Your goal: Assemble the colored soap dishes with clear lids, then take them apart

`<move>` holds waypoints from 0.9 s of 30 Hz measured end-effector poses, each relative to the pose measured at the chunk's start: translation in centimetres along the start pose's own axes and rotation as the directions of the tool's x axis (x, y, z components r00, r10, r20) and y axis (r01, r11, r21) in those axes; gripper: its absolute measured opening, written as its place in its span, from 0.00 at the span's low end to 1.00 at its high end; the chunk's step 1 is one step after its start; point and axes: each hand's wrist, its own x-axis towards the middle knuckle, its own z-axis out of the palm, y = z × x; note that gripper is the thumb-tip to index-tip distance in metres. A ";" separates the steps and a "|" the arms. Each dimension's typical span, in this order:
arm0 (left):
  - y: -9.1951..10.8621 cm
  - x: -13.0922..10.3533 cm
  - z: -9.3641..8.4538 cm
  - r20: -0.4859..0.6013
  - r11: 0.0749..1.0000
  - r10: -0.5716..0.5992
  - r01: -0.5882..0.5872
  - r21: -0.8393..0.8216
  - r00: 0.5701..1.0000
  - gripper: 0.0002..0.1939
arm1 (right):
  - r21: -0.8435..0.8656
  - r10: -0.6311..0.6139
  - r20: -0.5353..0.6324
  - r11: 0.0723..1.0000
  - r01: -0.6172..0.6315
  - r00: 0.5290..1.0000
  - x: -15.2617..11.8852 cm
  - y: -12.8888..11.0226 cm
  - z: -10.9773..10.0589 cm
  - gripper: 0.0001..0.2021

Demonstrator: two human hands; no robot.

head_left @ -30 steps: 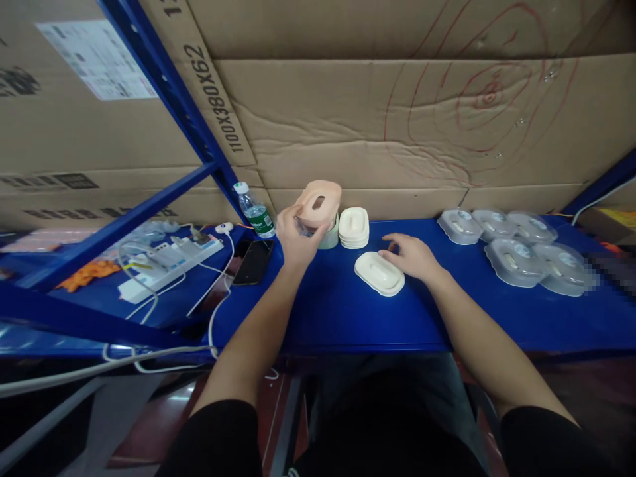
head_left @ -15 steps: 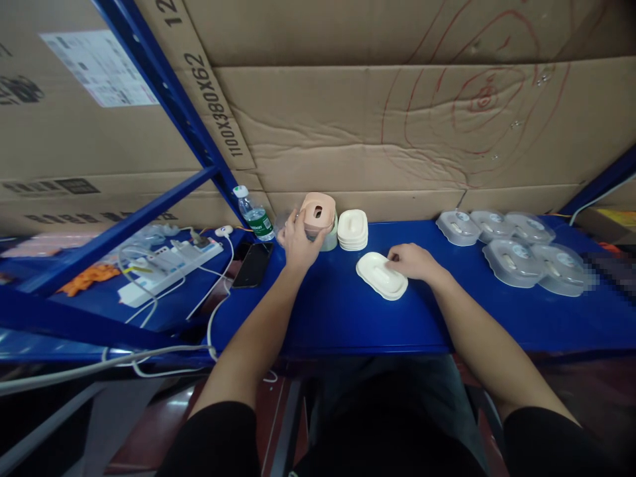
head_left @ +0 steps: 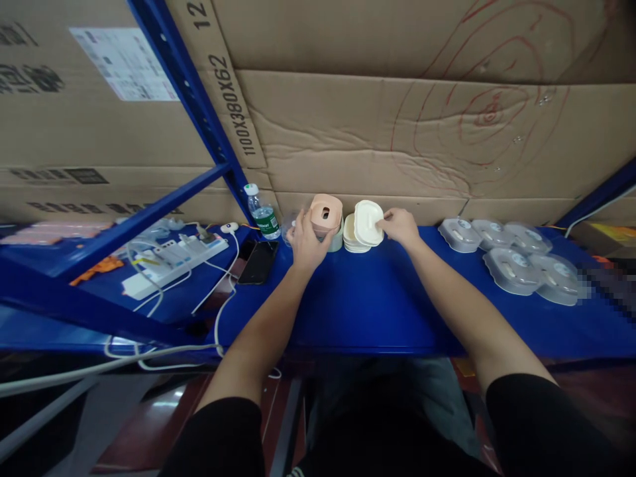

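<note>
My right hand (head_left: 401,226) pinches the right edge of a cream plastic lid (head_left: 368,222), which is tilted up above a short stack of similar cream lids (head_left: 356,247). Just left of that stack, my left hand (head_left: 309,246) is wrapped round the near side of a peach-coloured lid (head_left: 332,202) with a small dark slot in its top. Beneath the peach lid sits a pale greenish piece (head_left: 337,241), mostly hidden by my fingers. Clear plastic (head_left: 288,232) shows behind my left hand.
Several translucent lidded containers (head_left: 511,270) stand on the right of the blue table (head_left: 368,311). A water bottle (head_left: 266,218) and a black phone (head_left: 258,263) lie left of my left hand. Further left are a power strip (head_left: 173,268) with cables and a blue metal frame (head_left: 183,86).
My right hand has raised the cream lid off the table and carried it away from me, over the cream stack. My left hand stays on the peach lid. The view has shifted slightly.
</note>
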 end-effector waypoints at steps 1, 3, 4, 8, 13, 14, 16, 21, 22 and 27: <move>0.1 0.0 0.0 -0.002 1.000 -0.002 0.002 0.006 1.000 0.43 | -0.021 0.006 0.010 1.000 -0.006 1.000 0.4 -0.8 0.1 0.15; 0.2 -0.1 -0.1 -0.005 1.000 -0.010 0.010 0.017 1.000 0.43 | -0.044 0.009 0.012 0.999 -0.008 1.000 1.0 -2.0 0.6 0.18; 0.4 -0.1 -0.2 -0.004 1.000 -0.013 0.014 0.021 1.000 0.44 | -0.048 0.004 -0.001 0.999 -0.004 1.000 1.1 -2.4 0.9 0.19; 0.7 -0.2 -0.3 0.007 1.000 -0.020 0.019 0.018 1.000 0.44 | -0.044 -0.076 -0.090 0.996 0.072 0.993 0.3 -2.4 2.0 0.23; 0.7 -0.3 0.0 -0.020 1.000 -0.023 0.023 -0.017 1.000 0.45 | 0.039 -0.188 -0.117 0.980 0.193 0.975 -1.7 0.6 1.4 0.23; 0.7 -0.3 0.0 -0.028 0.999 -0.027 0.026 -0.024 0.999 0.45 | 0.033 -0.201 -0.139 0.978 0.208 0.970 -1.9 1.6 0.9 0.24; 0.7 -0.4 0.1 -0.035 0.999 -0.036 0.035 -0.031 0.999 0.45 | -0.031 -0.236 -0.174 0.972 0.234 0.956 -2.2 4.1 -0.4 0.25; 0.9 -0.6 0.1 -0.015 0.999 -0.017 0.016 -0.035 1.000 0.44 | -0.352 -0.215 -0.223 0.927 0.127 0.951 -2.4 12.1 -3.7 0.33; 1.0 -0.7 0.1 -0.010 0.999 -0.012 0.012 -0.035 1.000 0.44 | -0.402 -0.173 -0.229 0.913 0.069 0.958 -2.6 13.6 -4.3 0.36; 1.5 -0.8 -0.1 0.001 0.999 -0.006 0.006 -0.046 1.000 0.45 | -0.476 0.008 -0.211 0.872 -0.110 0.977 -3.4 17.5 -5.8 0.41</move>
